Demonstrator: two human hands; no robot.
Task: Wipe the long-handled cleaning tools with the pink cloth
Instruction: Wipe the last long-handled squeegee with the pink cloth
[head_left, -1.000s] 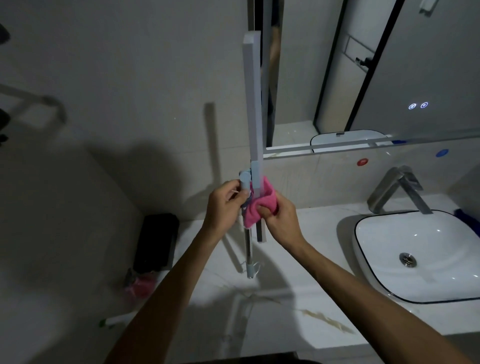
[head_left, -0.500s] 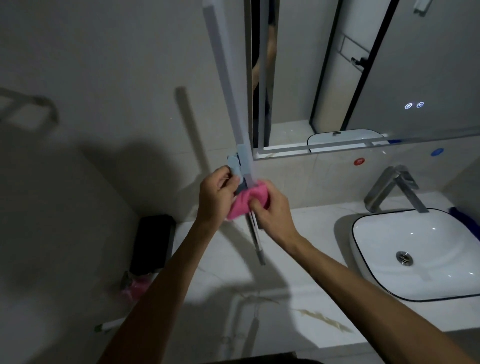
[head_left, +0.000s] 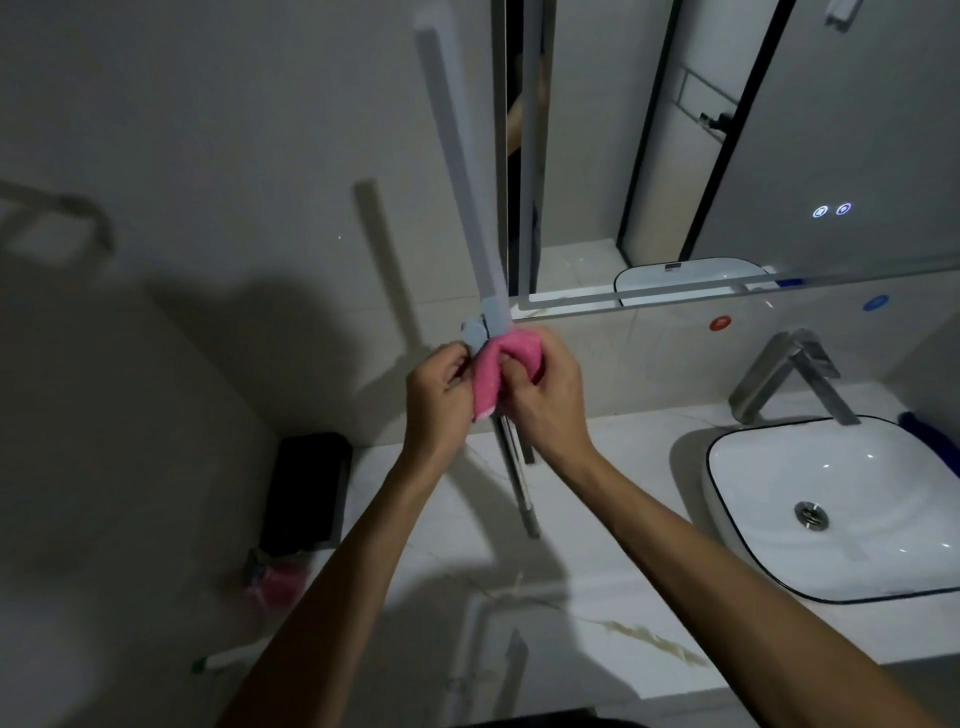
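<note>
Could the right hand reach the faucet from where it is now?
Probably yes: the right hand sits left of the faucet with open countertop between, but it grips the pink cloth and must let go first.

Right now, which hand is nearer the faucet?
Right. The right hand grips the pink cloth on the tool's handle, left of the faucet. The left hand holds the tool on the cloth's far side, farther away.

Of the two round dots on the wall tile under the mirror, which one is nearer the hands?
The red dot, just left of the tap. The blue dot sits farther right, above the basin, so farther from both hands.
</note>
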